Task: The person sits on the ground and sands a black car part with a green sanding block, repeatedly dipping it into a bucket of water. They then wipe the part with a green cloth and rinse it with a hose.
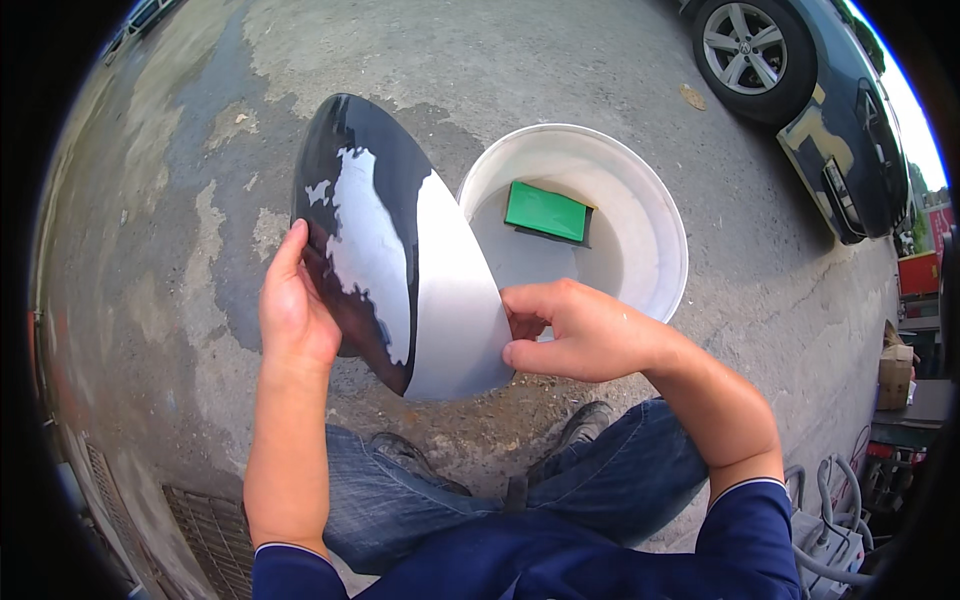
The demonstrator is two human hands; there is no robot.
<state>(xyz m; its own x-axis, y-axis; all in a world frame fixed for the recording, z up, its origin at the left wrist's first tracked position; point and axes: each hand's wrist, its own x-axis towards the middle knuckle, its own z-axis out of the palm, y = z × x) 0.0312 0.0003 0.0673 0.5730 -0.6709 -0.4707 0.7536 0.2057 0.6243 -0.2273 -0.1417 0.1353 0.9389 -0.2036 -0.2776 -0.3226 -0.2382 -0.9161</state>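
A curved car mirror cover [455, 300], partly glossy black and partly silver with a ragged patch where the black has come off, is held up in front of me over the ground. My left hand [298, 305] grips its left edge, thumb on the outer face and the other fingers hidden behind. At the lower right edge, my right hand [575, 330] is closed with thumb and fingertips on the silver rim; the curled fingers are partly hidden. Just beyond it stands a white bucket [655, 235] with cloudy water. A green rectangular block [547, 211] with dark sides sits in the bucket.
A dark car's wheel [745, 45] and patchy, partly stripped bumper [835, 170] are at the upper right. At the lower right lie grey hoses [850, 490] and a cardboard box [895, 375]. A metal floor grate [210, 535] is at the lower left.
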